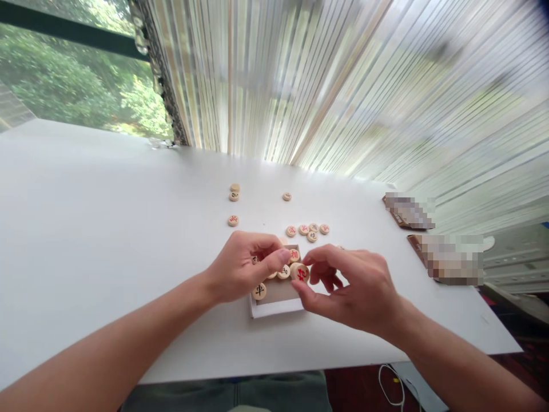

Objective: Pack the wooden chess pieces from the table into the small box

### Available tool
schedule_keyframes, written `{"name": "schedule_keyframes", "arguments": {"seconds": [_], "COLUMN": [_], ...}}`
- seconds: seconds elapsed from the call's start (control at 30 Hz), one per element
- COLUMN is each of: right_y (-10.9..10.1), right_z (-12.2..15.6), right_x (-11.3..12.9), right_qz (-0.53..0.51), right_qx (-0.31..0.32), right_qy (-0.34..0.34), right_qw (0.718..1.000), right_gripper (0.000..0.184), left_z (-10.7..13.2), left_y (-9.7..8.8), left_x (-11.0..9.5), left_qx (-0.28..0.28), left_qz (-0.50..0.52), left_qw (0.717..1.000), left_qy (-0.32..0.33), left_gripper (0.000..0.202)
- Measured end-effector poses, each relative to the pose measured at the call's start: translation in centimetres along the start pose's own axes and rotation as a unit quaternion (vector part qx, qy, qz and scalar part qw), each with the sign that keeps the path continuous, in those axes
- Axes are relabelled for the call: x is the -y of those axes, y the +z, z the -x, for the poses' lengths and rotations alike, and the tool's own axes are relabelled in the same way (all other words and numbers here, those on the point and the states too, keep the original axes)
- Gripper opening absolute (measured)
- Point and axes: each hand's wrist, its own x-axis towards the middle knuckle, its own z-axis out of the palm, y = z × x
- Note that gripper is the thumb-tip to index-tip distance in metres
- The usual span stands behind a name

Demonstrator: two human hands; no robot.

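Observation:
A shallow white cardboard box (278, 309) lies near the table's front edge, holding several wooden Chinese chess pieces. My right hand (358, 283) reaches over its right side, thumb and fingers closed on a Chinese chess piece with a red character (301, 274). Over the box's left and back part, my left hand (251, 266) has its thumb and forefinger pressed together; whatever is between them is hidden. Inside the box are a black-marked piece (259, 291) at left, another black-marked piece (283, 271) in the middle and a red-marked piece (294, 255) at the back.
Beyond the box, several loose pieces (303, 229) form a cluster. A lone piece (287, 197) lies farther back, and a red-marked piece (233, 220) is to the left. Two blurred-out packets (446, 260) rest at the right edge. A pleated curtain (274, 86) hangs behind the white table (107, 229).

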Motion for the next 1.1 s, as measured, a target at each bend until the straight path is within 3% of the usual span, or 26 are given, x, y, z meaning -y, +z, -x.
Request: {"name": "schedule_keyframes", "arguments": {"seconds": [0.1, 0.23, 0.47, 0.63, 0.7, 0.83, 0.9, 1.1], "right_y": [1.9, 3.1, 2.3, 2.1, 2.1, 2.3, 2.5, 3.0], "right_z": [-0.9, -0.4, 0.4, 0.8, 1.0, 1.7, 2.0, 2.3], "right_x": [-0.9, -1.3, -2.1, -1.8, -1.7, -1.8, -1.9, -1.6], "right_qz": [0.03, 0.038, -0.073, -0.048, -0.041, -0.039, -0.034, -0.039], "right_qx": [-0.042, -0.062, 0.013, -0.003, 0.0, 0.092, 0.145, 0.208], "right_qy": [-0.033, -0.029, -0.044, -0.042, -0.044, -0.025, -0.009, 0.023], "right_qw": [0.998, 0.997, 0.996, 0.998, 0.998, 0.995, 0.989, 0.977], "right_gripper": [0.014, 0.013, 0.021, 0.013, 0.008, 0.01, 0.012, 0.014], "left_z": [0.0, 0.0, -0.1, 0.0, -0.1, -0.3, -0.4, -0.5], "left_y": [0.0, 0.1, 0.2, 0.3, 0.2, -0.8, -1.2, -0.9], "left_x": [-0.1, -0.2, 0.0, -0.2, -0.3, -0.2, 0.0, 0.5], "left_qx": [0.011, 0.0, 0.013, 0.008, -0.026, -0.166, -0.205, -0.183], "left_qz": [0.035, 0.017, -0.027, -0.069, -0.095, -0.158, -0.182, -0.241], "left_qw": [0.999, 0.999, 0.999, 0.998, 0.995, 0.972, 0.96, 0.95], "left_qy": [-0.023, -0.037, -0.036, 0.0, 0.029, 0.055, 0.05, 0.077], "left_gripper": [0.033, 0.028, 0.024, 0.026, 0.03, 0.036, 0.037, 0.037]}}
